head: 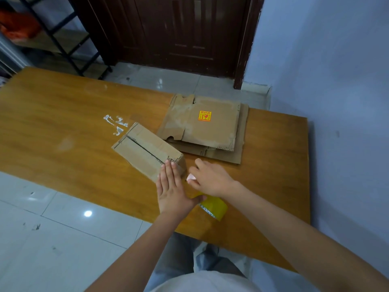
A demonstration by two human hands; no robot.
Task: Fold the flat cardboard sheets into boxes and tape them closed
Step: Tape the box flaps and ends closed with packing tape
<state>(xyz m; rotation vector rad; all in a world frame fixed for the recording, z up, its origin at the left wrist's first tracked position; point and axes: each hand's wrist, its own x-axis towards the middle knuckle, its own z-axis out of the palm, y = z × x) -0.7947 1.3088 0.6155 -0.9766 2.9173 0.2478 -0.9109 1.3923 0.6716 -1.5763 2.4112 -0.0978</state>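
Note:
A folded cardboard box [145, 150] lies on the wooden table [63, 127], its top flaps meeting in a seam along its length. My left hand [170, 190] presses flat, fingers straight, on the box's near end. My right hand [210, 178] sits just right of that end with curled fingers, pinching a small pale object [191, 177] that I cannot identify. A yellow tape roll [214, 207] lies on the table under my right wrist, partly hidden. A stack of flat cardboard sheets [210, 131] lies behind the box, the top one bearing a yellow-red sticker [204, 115].
White tape residue [115, 123] marks the table left of the flat sheets. The near table edge runs diagonally just below my hands. A dark wooden door [179, 32] and a metal shelf [52, 39] stand beyond the table, and a wall rises at the right.

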